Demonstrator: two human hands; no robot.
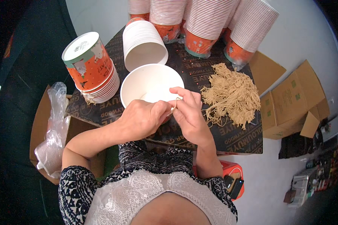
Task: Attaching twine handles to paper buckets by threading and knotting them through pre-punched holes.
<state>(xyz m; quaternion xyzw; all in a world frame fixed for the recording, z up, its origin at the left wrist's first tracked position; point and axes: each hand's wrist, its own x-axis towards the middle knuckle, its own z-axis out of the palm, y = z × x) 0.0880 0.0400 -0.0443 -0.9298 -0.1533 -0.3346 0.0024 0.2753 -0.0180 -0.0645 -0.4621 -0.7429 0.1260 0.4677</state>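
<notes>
A white paper bucket [133, 84] stands in front of me on the dark plywood table, its open mouth facing up toward me. My left hand [143, 117] is closed at the bucket's near rim, fingertips pinched together on a short tan cord [175, 103]. Pressed against it from the other side, my right hand [190, 117] also pinches this cord, which bends up in a small loop between the fingers. The cord's ends and the rim under my hands are hidden. Right of the bucket lies a heap of tan cords [233, 95].
An upside-down stack of orange printed buckets [92, 69] stands at left; a nested stack [143, 45] lies behind. Tall bucket stacks [206, 22] line the back. Cardboard boxes stand at left [41, 123] and right [293, 101]. A red stool [234, 172] holds dark devices.
</notes>
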